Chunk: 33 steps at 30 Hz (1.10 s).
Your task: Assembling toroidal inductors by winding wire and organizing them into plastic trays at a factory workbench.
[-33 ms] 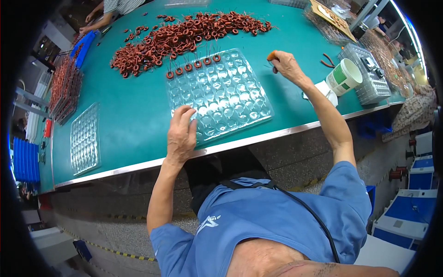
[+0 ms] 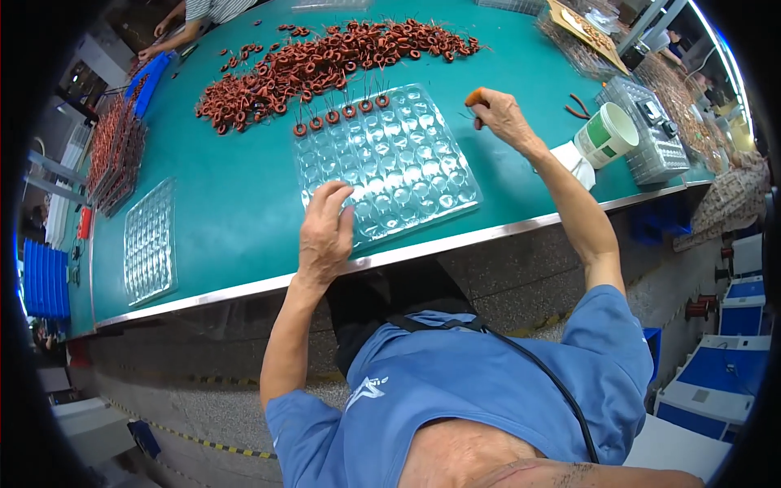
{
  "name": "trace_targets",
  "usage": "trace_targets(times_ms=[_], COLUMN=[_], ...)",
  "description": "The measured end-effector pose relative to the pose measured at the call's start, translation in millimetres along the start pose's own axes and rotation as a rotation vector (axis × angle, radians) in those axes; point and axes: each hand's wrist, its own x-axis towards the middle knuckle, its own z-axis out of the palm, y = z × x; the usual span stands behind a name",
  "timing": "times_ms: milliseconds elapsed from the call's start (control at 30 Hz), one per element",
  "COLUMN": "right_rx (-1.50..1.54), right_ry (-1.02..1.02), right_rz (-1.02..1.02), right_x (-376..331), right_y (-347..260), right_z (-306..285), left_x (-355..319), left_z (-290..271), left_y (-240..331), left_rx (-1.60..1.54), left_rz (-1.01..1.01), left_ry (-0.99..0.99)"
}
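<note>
A clear plastic tray (image 2: pixel 407 175) with rows of round pockets lies before me. Several reddish-brown ring coils (image 2: pixel 350 111) stand along its far edge, their thin wire leads pointing up and away. At the tray's near left corner is my left hand (image 2: pixel 324 236), fingers loosely bent and thumb apart, holding nothing I can see. Off the tray's right side, my right hand (image 2: pixel 506 119) is raised with its fingertips pinched. An orange cover sits on one finger. Between the fingertips shows a small dark ring coil (image 2: pixel 478 124) with thin wires sticking out; its shape is partly hidden.
A long heap of ring coils (image 2: pixel 325 65) spreads across the far side of the green table (image 2: pixel 220 187). Another clear tray (image 2: pixel 150 244) lies at left. To the right are pliers (image 2: pixel 578 106), a white-green tub (image 2: pixel 606 136) and stacked trays (image 2: pixel 643 134). Another person's arm (image 2: pixel 175 39) shows far left.
My left hand has shifted slightly right over the tray's near left corner. My right hand has moved a little left, still pinching the coil. The row of coils looks the same.
</note>
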Motion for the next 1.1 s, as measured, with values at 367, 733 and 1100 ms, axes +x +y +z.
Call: trace_targets(times_ms=[367,733,1100], right_rx=[0.771,0.602,0.804], right_ry=[0.044,-0.076,-0.185], right_rz=[-0.056,-0.108,0.015], right_x=[-53,-77,-72], right_y=[-118,-125,-119], right_z=[85,76,57], left_x=[42,28,40], left_z=[74,33,46], left_y=[42,41,51], left_rx=[-0.509,-0.505,-1.274], left_rz=[-0.25,-0.207,-0.554], left_ry=[0.19,-0.139,-0.065])
